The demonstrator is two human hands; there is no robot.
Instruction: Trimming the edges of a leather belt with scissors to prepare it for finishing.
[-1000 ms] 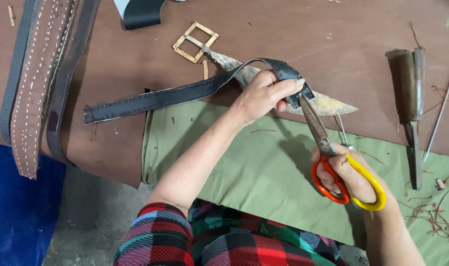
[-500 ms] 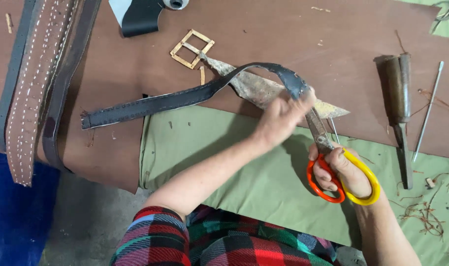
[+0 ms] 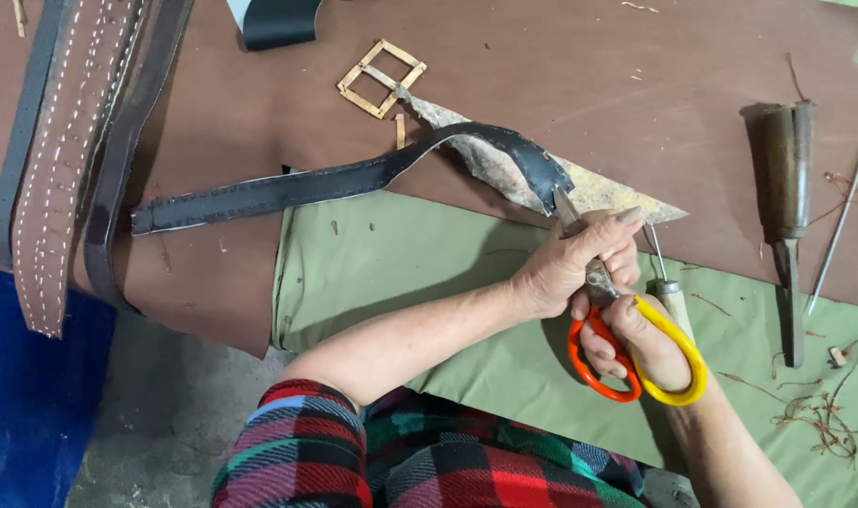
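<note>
Black strap (image 3: 354, 179) lies across the brown leather sheet (image 3: 561, 66), one end at the scissors (image 3: 603, 301) tip. Right hand (image 3: 641, 343) fingers clamped in orange and yellow handles. Left hand (image 3: 579, 263) fingers curled on the blades. Awl (image 3: 669, 287) just beside. Buckle (image 3: 382, 78) near top edge.

One pair of scissors (image 3: 627, 320), one square buckle (image 3: 382, 79), one awl (image 3: 788, 221), perhaps four leather straps (image 3: 354, 177).
</note>
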